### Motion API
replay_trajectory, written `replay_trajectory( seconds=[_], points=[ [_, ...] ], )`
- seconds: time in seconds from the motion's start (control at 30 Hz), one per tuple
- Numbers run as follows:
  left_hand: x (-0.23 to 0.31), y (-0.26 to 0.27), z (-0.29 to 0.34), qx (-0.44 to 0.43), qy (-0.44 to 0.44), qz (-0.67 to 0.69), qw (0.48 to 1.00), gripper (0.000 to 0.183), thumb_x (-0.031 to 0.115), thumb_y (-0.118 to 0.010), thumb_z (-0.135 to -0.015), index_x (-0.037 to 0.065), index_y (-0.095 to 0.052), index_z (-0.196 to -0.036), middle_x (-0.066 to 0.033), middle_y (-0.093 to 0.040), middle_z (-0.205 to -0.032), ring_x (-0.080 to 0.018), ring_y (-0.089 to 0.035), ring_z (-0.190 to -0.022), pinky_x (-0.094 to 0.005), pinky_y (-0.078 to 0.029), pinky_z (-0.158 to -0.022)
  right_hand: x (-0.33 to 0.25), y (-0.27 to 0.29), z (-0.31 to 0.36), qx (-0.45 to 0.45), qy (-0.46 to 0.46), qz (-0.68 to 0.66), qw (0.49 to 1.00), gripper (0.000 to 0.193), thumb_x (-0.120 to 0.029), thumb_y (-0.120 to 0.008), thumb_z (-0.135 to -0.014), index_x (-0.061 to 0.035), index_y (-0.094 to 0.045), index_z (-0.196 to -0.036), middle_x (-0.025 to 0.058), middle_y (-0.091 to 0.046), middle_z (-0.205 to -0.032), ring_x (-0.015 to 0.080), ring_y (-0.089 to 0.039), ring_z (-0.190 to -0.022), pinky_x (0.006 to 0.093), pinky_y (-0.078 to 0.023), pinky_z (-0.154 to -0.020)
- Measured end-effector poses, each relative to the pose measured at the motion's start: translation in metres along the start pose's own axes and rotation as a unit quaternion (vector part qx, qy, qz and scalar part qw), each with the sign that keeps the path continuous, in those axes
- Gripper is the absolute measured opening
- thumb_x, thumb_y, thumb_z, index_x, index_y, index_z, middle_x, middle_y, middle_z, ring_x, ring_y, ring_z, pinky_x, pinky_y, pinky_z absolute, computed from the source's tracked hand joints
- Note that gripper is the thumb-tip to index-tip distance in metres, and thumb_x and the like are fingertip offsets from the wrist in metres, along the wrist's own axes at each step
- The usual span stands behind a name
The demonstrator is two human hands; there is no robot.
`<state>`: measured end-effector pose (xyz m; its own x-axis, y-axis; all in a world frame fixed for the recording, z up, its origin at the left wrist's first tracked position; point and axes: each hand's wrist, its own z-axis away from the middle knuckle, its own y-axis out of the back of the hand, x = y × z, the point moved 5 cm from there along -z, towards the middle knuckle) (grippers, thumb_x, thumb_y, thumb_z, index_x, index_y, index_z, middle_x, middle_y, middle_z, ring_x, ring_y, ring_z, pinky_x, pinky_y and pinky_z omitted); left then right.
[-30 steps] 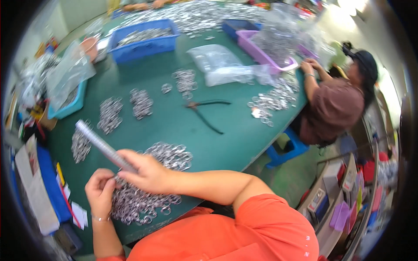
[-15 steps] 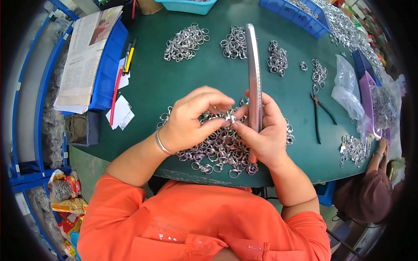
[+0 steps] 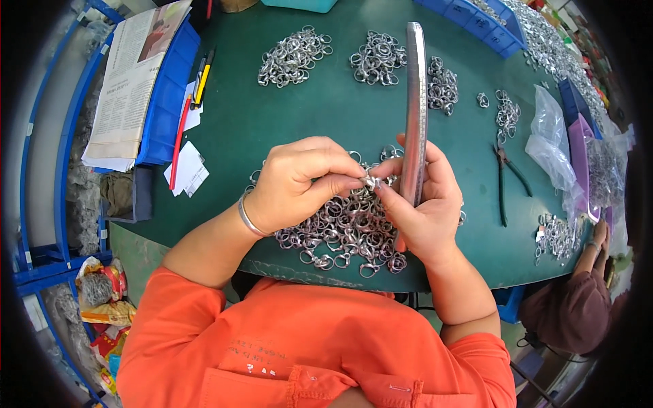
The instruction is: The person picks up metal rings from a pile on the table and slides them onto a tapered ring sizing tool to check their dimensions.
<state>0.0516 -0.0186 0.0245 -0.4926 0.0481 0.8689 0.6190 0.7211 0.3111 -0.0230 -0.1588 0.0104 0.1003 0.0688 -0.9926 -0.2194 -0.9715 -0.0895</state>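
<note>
one shiny metal piece [image 3: 371,182] | pinched between left fingers [image 3: 337,183] and right fingers [image 3: 400,206] | right ones also clasping silver rod [image 3: 415,102]

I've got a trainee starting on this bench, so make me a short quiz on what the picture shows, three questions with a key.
1. Which hand holds the long metal rod?
2. True or false: the pliers lie to the right of that rod.
3. What lies on the green table, nearest the person's orange shirt? A) a newspaper; B) a pile of metal rings; C) a clear plastic bag.

Key:
1. The right hand.
2. True.
3. B.
</note>
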Motion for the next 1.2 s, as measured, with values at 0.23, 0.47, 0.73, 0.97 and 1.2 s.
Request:
replay_trajectory(
  seconds=[0.23, 0.47, 0.73, 0.97, 1.2],
  points=[
    [0.014, 0.002, -0.002, 0.011, -0.091, -0.103, 0.99, 0.018, -0.009, -0.064, -0.071, -0.001, -0.064, -0.087, -0.0096, -0.06, -0.075, -0.0177, -0.063, -0.068, -0.0236, -0.051, -0.057, -0.001, 0.0, -0.001, -0.008, -0.114, -0.103, 0.988, 0.049, 0.003, -0.063, -0.079, 0.0007, -0.038, -0.121, 0.0079, -0.06, -0.087, 0.0043, -0.05, -0.054, 0.0164, -0.04, -0.044],
    [-0.005, -0.004, 0.002, 0.032, 0.076, 0.217, 0.973, 0.023, -0.004, -0.069, -0.072, 0.0, -0.061, -0.093, -0.0072, -0.061, -0.086, -0.0144, -0.062, -0.081, -0.0257, -0.052, -0.073, -0.004, 0.001, -0.002, -0.007, -0.07, -0.112, 0.991, 0.055, 0.004, -0.064, -0.077, 0.0011, -0.034, -0.123, 0.0104, -0.06, -0.088, 0.0057, -0.052, -0.056, 0.0167, -0.042, -0.046],
    [-0.007, 0.005, -0.001, -0.003, 0.008, 0.145, 0.989, 0.016, -0.005, -0.061, -0.079, -0.002, -0.056, -0.093, -0.0167, -0.057, -0.101, -0.0239, -0.06, -0.091, -0.033, -0.051, -0.079, -0.01, -0.005, 0.001, 0.017, -0.038, -0.085, 0.995, 0.047, 0.004, -0.058, -0.081, 0.0004, -0.036, -0.123, 0.0092, -0.059, -0.089, 0.0053, -0.051, -0.055, 0.0177, -0.041, -0.047],
    [-0.035, 0.05, -0.008, 0.128, 0.09, 0.382, 0.911, 0.017, 0.005, -0.058, -0.085, -0.003, -0.054, -0.1, -0.0182, -0.062, -0.098, -0.0219, -0.064, -0.081, -0.0283, -0.054, -0.068, -0.011, -0.003, 0.011, -0.07, -0.057, 0.14, 0.986, 0.045, -0.004, -0.057, -0.084, -0.0006, -0.041, -0.126, 0.0043, -0.058, -0.082, 0.0082, -0.052, -0.061, 0.0211, -0.043, -0.056],
    [-0.043, 0.054, -0.007, 0.105, 0.084, 0.436, 0.89, 0.028, 0.009, -0.061, -0.083, -0.004, -0.055, -0.108, -0.0125, -0.057, -0.095, -0.0147, -0.056, -0.077, -0.0246, -0.048, -0.07, -0.019, -0.022, 0.013, -0.175, 0.023, 0.264, 0.948, 0.047, -0.008, -0.058, -0.083, 0.0028, -0.041, -0.126, 0.0162, -0.058, -0.079, 0.0249, -0.06, -0.066, 0.0313, -0.047, -0.062]
  ],
)
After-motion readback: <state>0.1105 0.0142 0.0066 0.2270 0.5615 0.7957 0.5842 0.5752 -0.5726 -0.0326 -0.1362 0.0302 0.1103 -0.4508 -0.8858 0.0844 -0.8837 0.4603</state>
